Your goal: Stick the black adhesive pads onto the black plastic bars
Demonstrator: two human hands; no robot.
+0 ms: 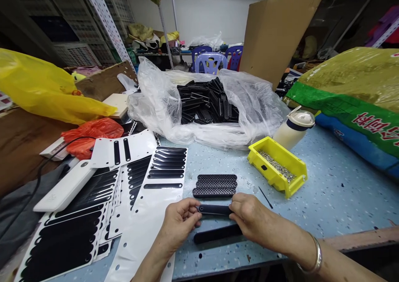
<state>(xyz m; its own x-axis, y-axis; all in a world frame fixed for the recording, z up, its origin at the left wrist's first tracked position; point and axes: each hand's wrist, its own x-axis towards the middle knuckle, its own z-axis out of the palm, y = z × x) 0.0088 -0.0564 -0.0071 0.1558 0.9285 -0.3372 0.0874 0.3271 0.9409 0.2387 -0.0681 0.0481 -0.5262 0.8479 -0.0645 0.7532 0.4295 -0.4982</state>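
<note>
A black plastic strip (215,209) with rounded ends and a small hole near its left end lies crosswise between my hands. Its left end is pinched by my left hand (179,221), its right end by my right hand (252,215). Below it on the table is another black strip (215,234), its right end partly hidden by my right hand. Just beyond are three black pieces with a lattice surface (215,185), side by side. To the left, a white backing sheet (149,228) carries black rounded stickers (166,165).
A yellow bin (274,182) of small metal parts stands right, before a cream bottle (289,132). A thin black rod (265,197) lies nearby. Behind, a clear plastic bag (205,134) holds many black pieces. More sticker sheets (65,240) and a white box-like device (64,188) lie left.
</note>
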